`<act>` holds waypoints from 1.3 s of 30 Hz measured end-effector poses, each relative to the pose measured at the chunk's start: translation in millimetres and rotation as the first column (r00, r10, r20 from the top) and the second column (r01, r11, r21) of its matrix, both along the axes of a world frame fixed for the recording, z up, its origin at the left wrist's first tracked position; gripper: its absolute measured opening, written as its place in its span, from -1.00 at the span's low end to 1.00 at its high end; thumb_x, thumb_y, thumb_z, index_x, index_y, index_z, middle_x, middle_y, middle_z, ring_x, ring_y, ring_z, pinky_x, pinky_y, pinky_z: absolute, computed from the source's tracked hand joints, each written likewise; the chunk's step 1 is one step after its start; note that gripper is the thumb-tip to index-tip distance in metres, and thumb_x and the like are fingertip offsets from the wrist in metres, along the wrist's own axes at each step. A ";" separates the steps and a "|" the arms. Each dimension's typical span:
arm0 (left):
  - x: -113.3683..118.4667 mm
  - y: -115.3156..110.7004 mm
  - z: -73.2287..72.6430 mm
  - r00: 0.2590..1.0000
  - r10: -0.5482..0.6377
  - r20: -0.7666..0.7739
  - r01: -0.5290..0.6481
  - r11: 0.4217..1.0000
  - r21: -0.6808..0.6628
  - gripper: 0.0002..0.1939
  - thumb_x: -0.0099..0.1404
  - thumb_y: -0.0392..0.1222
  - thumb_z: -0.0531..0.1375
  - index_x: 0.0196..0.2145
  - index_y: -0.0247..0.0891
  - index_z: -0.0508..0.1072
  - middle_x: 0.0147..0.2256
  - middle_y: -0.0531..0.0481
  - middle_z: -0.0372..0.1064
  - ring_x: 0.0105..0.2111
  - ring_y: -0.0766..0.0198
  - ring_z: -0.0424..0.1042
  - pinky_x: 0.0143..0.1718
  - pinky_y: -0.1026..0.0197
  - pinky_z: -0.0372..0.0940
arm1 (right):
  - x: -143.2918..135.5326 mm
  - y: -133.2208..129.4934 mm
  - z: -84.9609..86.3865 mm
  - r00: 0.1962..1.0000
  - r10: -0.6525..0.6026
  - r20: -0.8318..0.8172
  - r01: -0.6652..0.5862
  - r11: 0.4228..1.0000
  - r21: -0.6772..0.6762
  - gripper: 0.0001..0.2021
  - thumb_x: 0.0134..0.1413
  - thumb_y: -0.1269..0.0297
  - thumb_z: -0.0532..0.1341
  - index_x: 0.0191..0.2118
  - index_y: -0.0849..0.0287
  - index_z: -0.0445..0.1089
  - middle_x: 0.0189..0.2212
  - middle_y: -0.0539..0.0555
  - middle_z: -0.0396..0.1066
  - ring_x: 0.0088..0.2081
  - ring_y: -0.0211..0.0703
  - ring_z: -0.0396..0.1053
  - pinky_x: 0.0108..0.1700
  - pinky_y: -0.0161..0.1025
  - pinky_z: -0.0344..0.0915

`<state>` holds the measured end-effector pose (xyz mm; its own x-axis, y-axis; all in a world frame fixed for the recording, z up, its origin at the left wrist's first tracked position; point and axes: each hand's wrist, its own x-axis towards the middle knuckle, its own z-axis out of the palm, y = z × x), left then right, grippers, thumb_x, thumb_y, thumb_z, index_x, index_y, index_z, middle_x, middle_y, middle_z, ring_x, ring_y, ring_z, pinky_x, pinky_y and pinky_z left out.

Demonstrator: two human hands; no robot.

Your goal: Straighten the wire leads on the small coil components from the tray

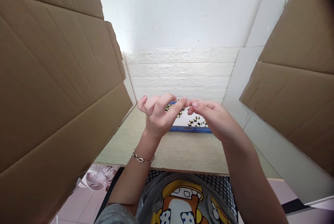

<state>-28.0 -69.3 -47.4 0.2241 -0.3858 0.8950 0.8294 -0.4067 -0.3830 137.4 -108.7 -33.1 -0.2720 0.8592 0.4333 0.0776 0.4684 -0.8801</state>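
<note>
Some small black-and-yellow bits (197,121) are in the low blue tray (190,129), in front of me. I'll call the middle of the tray the middle of my clock, with 12 far from me. One loose bunch is toward 5 o'clock, and a thicker pile (169,106) is toward 10. The tray has edges, which I think stop little bits from rolling off.

My left hand (161,117) is at 9 o'clock and my right hand (215,117) is at 3. They're up above the tray, and their tips come very close together in the middle. I can't tell if they touch. My left fingers are bent, with one digit poking toward the other hand. My right thumb and fingers are close together. I can't tell if either hand is pinching a tiny bit or has nothing in it. Maybe I hold them over the tray so a dropped bit would land inside.

The tray sits on the pale wood table (180,151). My chain bracelet (142,160) is at 7 o'clock. White bricks (177,69) are at 12. Big cardboard sheets stand at 10 (65,60) and 2 (294,53), maybe like side walls.
</note>
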 end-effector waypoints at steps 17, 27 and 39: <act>3.5 0.8 -11.4 0.990 -0.129 0.063 0.139 0.969 -0.203 -0.71 0.02 -0.10 0.30 -0.25 0.19 0.46 -0.42 0.00 0.30 -0.33 0.17 0.12 -0.05 0.01 -0.16 | 6.2 -0.8 -1.5 0.975 -0.196 0.099 0.192 0.980 0.057 -0.75 -0.06 0.06 0.19 -0.48 0.15 0.42 -0.12 0.06 0.34 -0.08 -0.10 0.29 0.02 -0.04 0.14; 4.3 -15.1 -1.2 0.999 -0.031 0.014 0.033 0.991 -0.132 -0.84 0.02 -0.07 0.30 -0.37 0.00 0.49 -0.41 0.00 0.30 -0.35 0.21 0.16 -0.19 0.08 -0.03 | 7.4 -4.3 0.7 0.948 -0.283 0.149 0.258 0.952 0.163 -0.78 -0.04 0.07 0.20 -0.45 0.09 0.45 -0.14 0.05 0.32 0.00 -0.09 0.24 0.01 -0.06 0.14; -2.2 -25.4 0.5 0.985 -0.167 0.044 0.172 0.930 -0.326 -0.85 0.04 -0.05 0.29 -0.36 -0.02 0.51 -0.36 0.00 0.28 -0.34 0.25 0.25 -0.25 0.10 0.02 | 5.9 -7.5 2.0 0.954 -0.239 0.183 0.196 0.954 0.225 -0.78 0.00 0.09 0.18 -0.46 0.11 0.44 -0.16 0.08 0.30 0.01 -0.09 0.22 0.01 -0.06 0.16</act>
